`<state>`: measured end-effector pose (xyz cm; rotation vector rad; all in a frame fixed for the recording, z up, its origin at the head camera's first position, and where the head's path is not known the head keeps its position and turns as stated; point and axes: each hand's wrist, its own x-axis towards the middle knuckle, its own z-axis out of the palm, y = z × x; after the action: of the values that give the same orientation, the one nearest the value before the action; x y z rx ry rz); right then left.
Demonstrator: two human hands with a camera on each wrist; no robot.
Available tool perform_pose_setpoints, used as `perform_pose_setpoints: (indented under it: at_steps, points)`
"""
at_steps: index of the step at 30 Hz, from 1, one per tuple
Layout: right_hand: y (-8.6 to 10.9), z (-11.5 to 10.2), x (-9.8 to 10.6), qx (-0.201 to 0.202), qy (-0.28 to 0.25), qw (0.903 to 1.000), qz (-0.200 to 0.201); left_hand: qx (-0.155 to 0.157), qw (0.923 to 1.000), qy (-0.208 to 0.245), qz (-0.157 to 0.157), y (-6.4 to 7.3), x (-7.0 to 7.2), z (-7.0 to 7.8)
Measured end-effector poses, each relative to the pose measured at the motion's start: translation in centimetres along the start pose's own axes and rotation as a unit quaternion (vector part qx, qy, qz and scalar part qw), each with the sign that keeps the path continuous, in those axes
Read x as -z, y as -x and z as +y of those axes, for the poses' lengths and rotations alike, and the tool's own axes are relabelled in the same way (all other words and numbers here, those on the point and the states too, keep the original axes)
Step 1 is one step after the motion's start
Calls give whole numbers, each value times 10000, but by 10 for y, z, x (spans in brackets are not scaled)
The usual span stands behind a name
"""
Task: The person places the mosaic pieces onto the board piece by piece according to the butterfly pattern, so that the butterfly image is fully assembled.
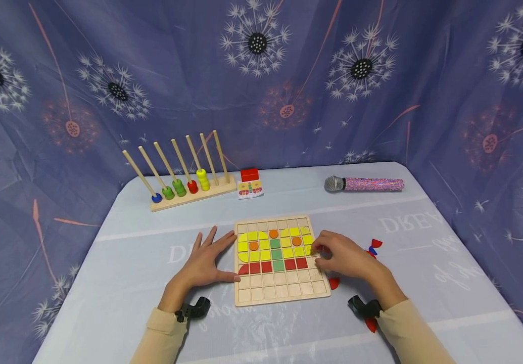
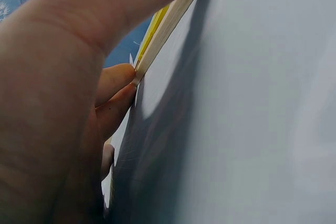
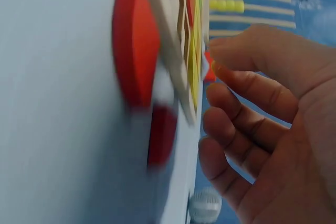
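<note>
A square wooden grid board (image 1: 281, 292) lies on the table, its cells partly filled with yellow, orange, green and red flat pieces in a butterfly-like pattern. My left hand (image 1: 204, 263) is spread at the board's left side, with thumb and fingertips against its edge. My right hand (image 1: 345, 255) hovers at the right edge, fingers bent and thumb apart from the index finger, near the end of the red row (image 1: 290, 264). Nothing shows between those fingertips in the right wrist view. Loose red pieces (image 3: 137, 45) lie beside the board, partly under the right hand and forearm.
Behind the board stand a peg rack (image 1: 193, 194) with coloured beads and a small pattern card (image 1: 249, 188) by a red block (image 1: 249, 175). A glittery microphone (image 1: 366, 184) lies at the back right. Red and blue pieces (image 1: 376, 243) lie right of the right hand.
</note>
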<state>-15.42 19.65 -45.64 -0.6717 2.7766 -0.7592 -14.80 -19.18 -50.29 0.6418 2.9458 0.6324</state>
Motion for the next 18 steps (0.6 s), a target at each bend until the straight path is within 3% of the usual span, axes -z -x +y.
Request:
perform_pose_setpoints:
  at_steps: [11, 18]
  points:
    - [32, 56, 25, -221, -57, 9986, 473, -1, 10000, 5, 39, 1, -1, 0]
    - [47, 80, 33, -487, -44, 9977, 468, 5, 10000, -22, 68, 0, -1, 0]
